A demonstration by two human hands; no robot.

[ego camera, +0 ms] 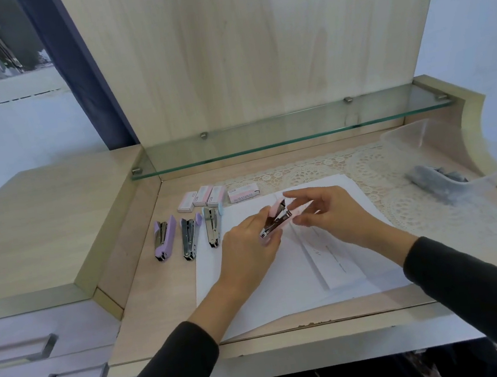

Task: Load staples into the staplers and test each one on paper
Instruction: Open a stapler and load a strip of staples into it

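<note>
The left hand [248, 244] held the opened pink stapler [276, 219] over the paper [283, 278], fingers curled round it; the right hand [335, 215] hovered beside it, fingers loosely spread apart.

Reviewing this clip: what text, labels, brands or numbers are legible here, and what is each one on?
"No.10 STAPLES": side of the rightmost staple box.
Small label on that box's top corner: too blurred to read.
Three other staple boxes: labels too small to read.
Pink stapler in the left hand, and the three staplers on the desk: no legible text.
Paper strip: faint marks, unreadable.
</note>
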